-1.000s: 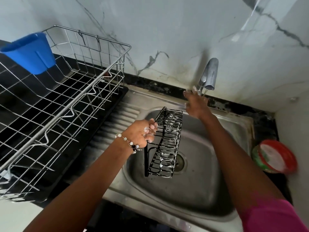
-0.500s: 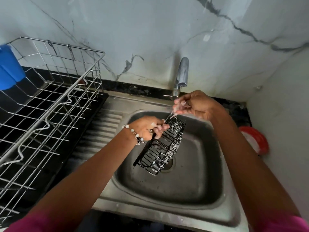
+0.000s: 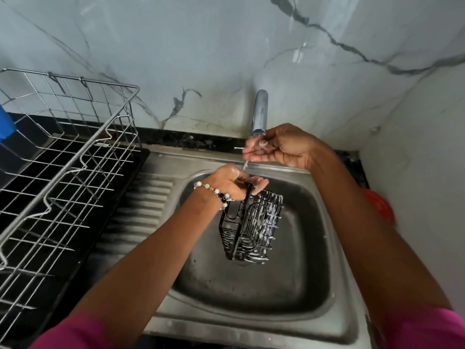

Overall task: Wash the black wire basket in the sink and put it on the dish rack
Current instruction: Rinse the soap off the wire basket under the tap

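Two bare forearms enter from the lower corners of the frame, each ending near the bottom edge in a short bright pink sleeve, the left sleeve (image 3: 75,333) at the lower left and the right sleeve (image 3: 427,328) at the lower right. The left wrist, just left of the frame's centre, wears a bracelet (image 3: 214,193) of round white beads strung with a few dark and pinkish ones. The left hand (image 3: 231,182) and the right hand (image 3: 284,147), in the upper middle, wear no gloves, and both are wet and shiny.
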A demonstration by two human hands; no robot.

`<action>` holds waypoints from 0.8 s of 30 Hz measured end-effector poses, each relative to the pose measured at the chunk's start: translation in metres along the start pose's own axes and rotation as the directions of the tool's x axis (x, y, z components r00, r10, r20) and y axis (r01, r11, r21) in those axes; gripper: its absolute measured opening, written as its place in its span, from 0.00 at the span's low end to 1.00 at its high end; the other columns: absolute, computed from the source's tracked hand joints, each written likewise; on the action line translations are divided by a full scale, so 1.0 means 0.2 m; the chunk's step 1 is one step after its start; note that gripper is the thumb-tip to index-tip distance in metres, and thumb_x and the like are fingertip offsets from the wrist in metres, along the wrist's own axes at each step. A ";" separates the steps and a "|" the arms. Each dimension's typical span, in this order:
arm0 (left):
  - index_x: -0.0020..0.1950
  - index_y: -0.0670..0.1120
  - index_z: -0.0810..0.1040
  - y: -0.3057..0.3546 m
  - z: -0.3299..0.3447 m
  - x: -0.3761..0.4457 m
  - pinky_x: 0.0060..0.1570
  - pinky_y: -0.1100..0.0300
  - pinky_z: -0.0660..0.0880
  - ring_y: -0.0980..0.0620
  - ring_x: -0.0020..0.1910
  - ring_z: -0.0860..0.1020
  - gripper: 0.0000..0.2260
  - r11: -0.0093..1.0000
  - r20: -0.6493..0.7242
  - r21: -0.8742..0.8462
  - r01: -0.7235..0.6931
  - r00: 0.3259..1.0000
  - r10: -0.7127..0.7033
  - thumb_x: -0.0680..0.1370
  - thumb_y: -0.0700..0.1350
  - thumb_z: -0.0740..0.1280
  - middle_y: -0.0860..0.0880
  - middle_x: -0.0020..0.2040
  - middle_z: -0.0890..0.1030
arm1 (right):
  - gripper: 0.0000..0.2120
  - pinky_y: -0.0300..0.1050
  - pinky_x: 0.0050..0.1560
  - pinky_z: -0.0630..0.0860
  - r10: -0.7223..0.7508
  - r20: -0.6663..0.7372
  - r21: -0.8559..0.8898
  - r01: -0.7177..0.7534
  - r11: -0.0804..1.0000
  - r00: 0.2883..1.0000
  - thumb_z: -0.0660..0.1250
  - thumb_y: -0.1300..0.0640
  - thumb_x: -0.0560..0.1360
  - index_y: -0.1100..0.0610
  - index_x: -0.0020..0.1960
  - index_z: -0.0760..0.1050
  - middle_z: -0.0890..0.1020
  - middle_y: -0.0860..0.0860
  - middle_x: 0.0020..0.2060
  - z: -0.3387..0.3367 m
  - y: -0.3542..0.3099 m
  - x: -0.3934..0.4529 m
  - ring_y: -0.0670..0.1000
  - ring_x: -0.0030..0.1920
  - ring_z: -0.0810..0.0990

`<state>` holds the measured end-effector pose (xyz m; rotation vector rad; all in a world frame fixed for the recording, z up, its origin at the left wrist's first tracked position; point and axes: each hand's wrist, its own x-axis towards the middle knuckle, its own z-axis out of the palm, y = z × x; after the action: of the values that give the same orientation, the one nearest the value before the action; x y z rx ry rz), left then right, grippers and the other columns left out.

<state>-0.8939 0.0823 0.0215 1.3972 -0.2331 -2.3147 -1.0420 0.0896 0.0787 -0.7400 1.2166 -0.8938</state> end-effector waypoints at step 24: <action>0.54 0.31 0.72 -0.03 0.03 0.08 0.41 0.44 0.78 0.41 0.37 0.78 0.11 0.991 -0.016 -0.132 -0.030 0.999 0.028 0.83 0.33 0.51 0.34 0.41 0.77 | 0.11 0.52 0.48 0.82 0.004 -0.069 -0.186 -0.016 0.982 0.998 0.62 0.72 0.75 0.69 0.56 0.77 0.81 0.67 0.52 -0.07 0.04 -0.01 0.61 0.50 0.84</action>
<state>-0.9079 0.0804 0.0102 1.3352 -0.0933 -2.2521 -1.0543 0.0957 0.0691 -0.8575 1.3770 -0.8097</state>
